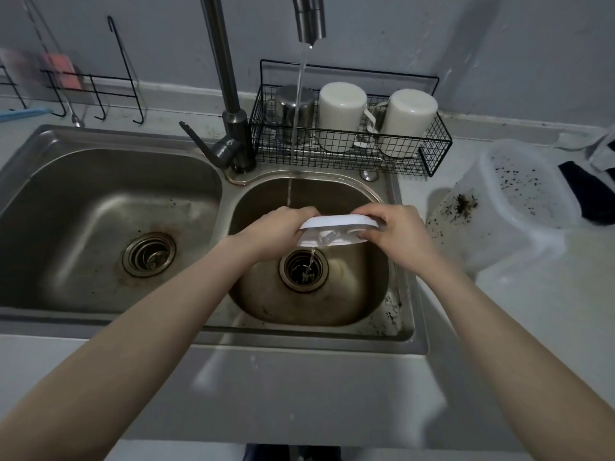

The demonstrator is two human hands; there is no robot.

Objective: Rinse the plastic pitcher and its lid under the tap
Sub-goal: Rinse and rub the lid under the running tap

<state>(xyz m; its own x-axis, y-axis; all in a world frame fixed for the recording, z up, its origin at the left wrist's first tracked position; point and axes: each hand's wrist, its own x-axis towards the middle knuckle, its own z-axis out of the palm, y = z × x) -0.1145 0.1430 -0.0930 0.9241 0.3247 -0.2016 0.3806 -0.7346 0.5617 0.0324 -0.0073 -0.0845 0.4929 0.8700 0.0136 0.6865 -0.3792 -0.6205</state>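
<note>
Both hands hold the white lid (pixel 336 226) over the small right sink basin (pixel 376 287). My left hand (pixel 279 229) grips its left end and my right hand (pixel 399 231) grips its right end. The lid is tilted on edge, its underside facing me. Water runs from the tap spout (pixel 311 19) in a thin stream down behind my left hand, and a trickle falls off the lid toward the drain (pixel 303 269). The clear plastic pitcher (pixel 519 207) lies tipped on the counter to the right, flecked inside with dark specks.
A black wire rack (pixel 346 151) behind the sink holds a steel cup (pixel 294 104) and two white upturned mugs (pixel 342 111). The large left basin (pixel 109 224) lies beside the small one. The tap lever (pixel 203 141) sticks out leftward. Dark cloth (pixel 589 191) lies at the far right.
</note>
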